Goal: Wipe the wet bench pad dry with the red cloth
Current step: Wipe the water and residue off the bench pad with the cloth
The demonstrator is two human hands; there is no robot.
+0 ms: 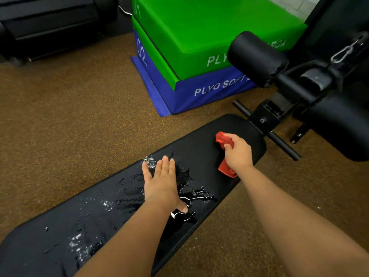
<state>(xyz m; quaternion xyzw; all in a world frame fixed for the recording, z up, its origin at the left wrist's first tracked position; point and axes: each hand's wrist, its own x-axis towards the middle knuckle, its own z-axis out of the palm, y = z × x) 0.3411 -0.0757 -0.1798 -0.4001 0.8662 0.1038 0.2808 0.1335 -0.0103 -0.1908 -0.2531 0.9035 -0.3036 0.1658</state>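
Bench pad [203, 148]: long, black, smooth vinyl with rounded ends, running diagonally from lower left to upper right across the view. Wet over much of its middle and lower stretch: glossy puddles, streaks and beaded droplets [191, 193] catching light. Far end near the frame looks matte and drier.

Floor [69, 116]: brown speckled rubber, granular texture, all around the bench.

Plyo boxes, stacked beyond the bench: green box [199, 33] on top of a blue box [199, 92], both soft-sided with white lettering; a blue flap lies flat on the floor at the base. No containers in view.

Bench frame [267, 116]: black metal, square bracket with a bolt and a round crossbar, joined at the pad's far end. Black cylindrical roller pad [257, 56] above it, padded cover slightly wrinkled. Steel snap hook [343, 51] hangs at upper right.

Dark equipment [50, 23], upper left, blurred; cannot tell what it is.

Left hand [159, 180]: flat on the wet middle of the pad, fingers straight and close together, palm down, thumb tip in a puddle.

Right hand [237, 151]: fingers curled round the cloth [224, 139], holding it bunched on the pad near the far end.

Cloth: red, soft, crumpled; one end shows past the fingers, the other trails out below the wrist, lying on the pad.
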